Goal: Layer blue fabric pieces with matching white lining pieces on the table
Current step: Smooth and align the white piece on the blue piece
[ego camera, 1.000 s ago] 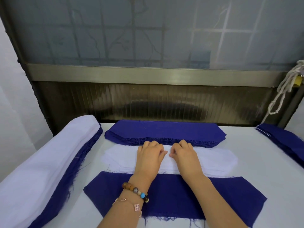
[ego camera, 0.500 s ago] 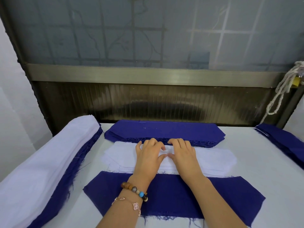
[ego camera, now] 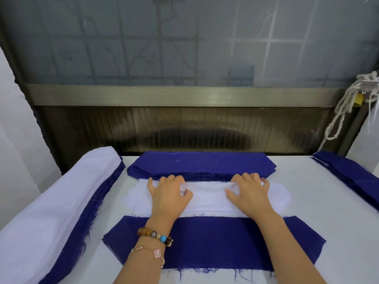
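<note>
Head view: we are pinching the top white lining piece [ego camera: 209,195] with our left grip [ego camera: 169,196] and right grip [ego camera: 249,194], both clamped on its cloth. The blue piece [ego camera: 213,240] is lying just nearer us than the grips, under our wrists. We are probably risking lifting two clinging layers, or laying it askew.
</note>
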A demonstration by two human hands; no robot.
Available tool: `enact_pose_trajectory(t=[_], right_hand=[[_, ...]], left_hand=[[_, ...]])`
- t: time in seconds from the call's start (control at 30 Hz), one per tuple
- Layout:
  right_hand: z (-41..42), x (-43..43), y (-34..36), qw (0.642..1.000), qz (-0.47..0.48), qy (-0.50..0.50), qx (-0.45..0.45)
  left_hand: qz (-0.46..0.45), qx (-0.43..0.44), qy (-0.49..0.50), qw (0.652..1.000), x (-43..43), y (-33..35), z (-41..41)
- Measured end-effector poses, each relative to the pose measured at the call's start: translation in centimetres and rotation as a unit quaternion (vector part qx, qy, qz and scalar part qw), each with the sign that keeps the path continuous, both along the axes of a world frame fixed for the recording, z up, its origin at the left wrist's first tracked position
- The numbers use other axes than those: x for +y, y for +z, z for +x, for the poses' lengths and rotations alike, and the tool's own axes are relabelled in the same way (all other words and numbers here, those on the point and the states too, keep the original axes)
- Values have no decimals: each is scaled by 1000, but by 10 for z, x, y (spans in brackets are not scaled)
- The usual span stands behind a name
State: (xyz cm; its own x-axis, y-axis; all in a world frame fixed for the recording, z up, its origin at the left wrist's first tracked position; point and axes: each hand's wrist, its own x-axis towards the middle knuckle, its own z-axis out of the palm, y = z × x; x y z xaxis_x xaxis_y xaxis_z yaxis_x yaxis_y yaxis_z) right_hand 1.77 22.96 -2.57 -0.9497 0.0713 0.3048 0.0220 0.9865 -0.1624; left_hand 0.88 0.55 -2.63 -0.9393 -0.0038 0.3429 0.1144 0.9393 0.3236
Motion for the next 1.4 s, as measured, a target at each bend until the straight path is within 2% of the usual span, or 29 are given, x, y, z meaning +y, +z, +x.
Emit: enact_pose_trajectory(t=[0.3,0.5,0.63,0.83,0.93,1.03,1.23,1.4], right_hand=[[6,31,2,976,-47,-213,12],[9,42,2,946,-81,-314,-2],[9,47,2,935,-118,-334,0],[5,50,4,920,-213,-320,74],[3,52,6,893,-320,-276,157],[6,54,4,859,-399,-266,180],[10,56,0,881,-341,-298,134],[10,58,10,884,-325,-283,180]], left_hand=[[12,-32,164,986,-44,6,0],[58,-28,210,975,-58,6,2],[110,-38,232,966,-63,7,3],[188,-37,240,952,-71,7,2],[224,-25,227,947,-72,6,3],[238,-17,216,947,-73,7,3],[264,7,213,941,-72,6,5],[269,17,202,942,-80,23,6]])
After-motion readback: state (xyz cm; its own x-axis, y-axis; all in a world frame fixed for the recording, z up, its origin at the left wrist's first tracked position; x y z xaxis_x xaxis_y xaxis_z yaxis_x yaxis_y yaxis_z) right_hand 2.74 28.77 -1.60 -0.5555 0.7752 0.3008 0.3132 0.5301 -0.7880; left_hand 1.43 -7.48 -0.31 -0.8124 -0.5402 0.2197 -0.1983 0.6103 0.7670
